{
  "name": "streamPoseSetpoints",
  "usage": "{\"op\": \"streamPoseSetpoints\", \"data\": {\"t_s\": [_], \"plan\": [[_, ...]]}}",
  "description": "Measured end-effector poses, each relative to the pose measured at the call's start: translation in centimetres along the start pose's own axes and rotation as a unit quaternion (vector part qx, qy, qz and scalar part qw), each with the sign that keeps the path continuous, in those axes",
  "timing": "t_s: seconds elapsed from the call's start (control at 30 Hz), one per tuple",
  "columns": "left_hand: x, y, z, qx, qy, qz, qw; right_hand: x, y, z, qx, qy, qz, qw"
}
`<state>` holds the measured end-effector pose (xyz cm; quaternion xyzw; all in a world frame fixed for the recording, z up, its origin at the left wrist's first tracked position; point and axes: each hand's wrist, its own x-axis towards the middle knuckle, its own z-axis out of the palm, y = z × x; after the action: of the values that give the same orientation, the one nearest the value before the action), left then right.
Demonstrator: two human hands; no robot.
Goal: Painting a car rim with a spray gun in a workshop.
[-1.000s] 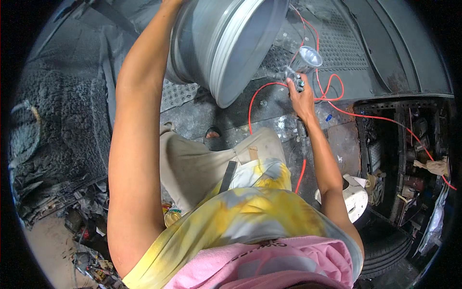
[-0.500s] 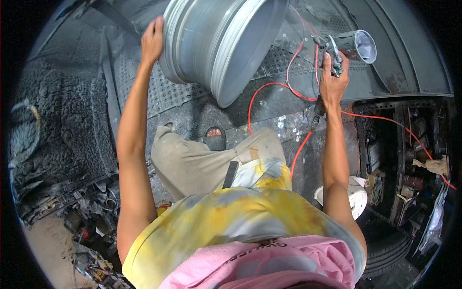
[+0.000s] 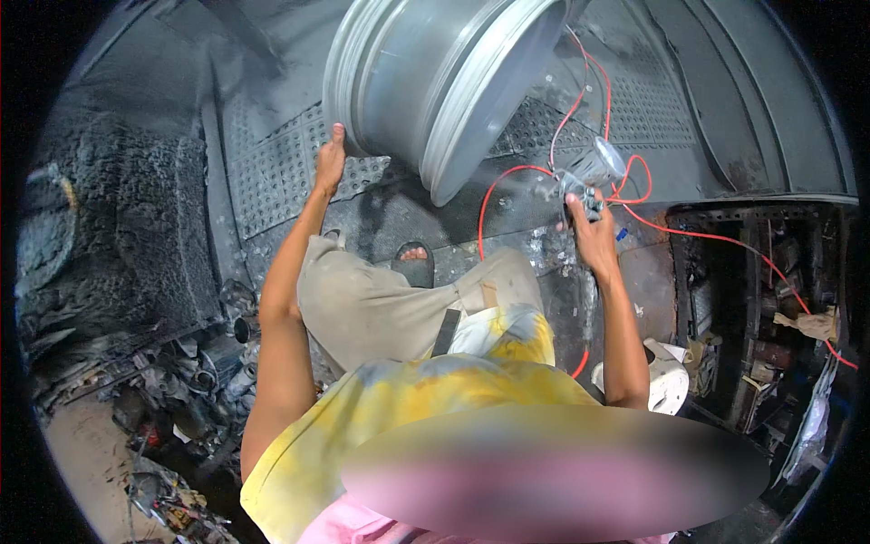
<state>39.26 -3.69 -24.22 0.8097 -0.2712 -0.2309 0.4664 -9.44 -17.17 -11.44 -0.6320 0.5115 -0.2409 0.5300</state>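
Note:
A large grey metal wheel rim [image 3: 408,77] lies on its side at a tilt at the top middle. My left hand [image 3: 330,165] grips the lower part of its left edge, thumb up, fingers partly hidden. To the rim's lower right, my right hand [image 3: 594,231] is closed on a metal spray gun [image 3: 584,204] with a silver cup [image 3: 601,165], a hose fitting hanging below my wrist. A pale haze shows between the gun and the rim. Beneath my hands are my bent leg in beige trousers and a sandalled foot [image 3: 413,256].
Red hose [image 3: 689,232] loops over the grey floor and perforated mats [image 3: 272,177]. Dark cluttered shelving [image 3: 761,335] is at right, with a white round metal piece [image 3: 666,385] beside it. Piled scrap [image 3: 181,399] and a crusted dark sheet [image 3: 118,227] lie at left.
My left hand has moved down along the rim's edge, and the rim has shifted rightward. My right hand has brought the gun down and leftward from where it was half a second ago.

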Motion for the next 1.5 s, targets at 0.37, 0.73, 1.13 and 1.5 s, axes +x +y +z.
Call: {"op": "streamPoseSetpoints", "data": {"t_s": [0.37, 0.73, 1.13, 1.5], "plan": [[-3.5, 2.8, -1.0, 0.086, 0.078, 0.065, 0.991, -4.0, -2.7, 2.3, 0.106, -0.031, -0.081, 0.991], [-4.7, 22.6, -6.5, 0.311, 0.150, 0.078, 0.935, -6.0, -0.3, -0.9, 0.097, 0.009, -0.053, 0.994], [4.7, 28.2, -3.5, 0.395, 0.189, 0.114, 0.892, 4.9, -4.0, 2.8, -0.040, 0.181, -0.243, 0.952], [10.3, 31.1, -2.4, 0.402, 0.175, 0.140, 0.888, 12.0, -10.0, 1.2, -0.080, 0.296, -0.448, 0.840]]}}
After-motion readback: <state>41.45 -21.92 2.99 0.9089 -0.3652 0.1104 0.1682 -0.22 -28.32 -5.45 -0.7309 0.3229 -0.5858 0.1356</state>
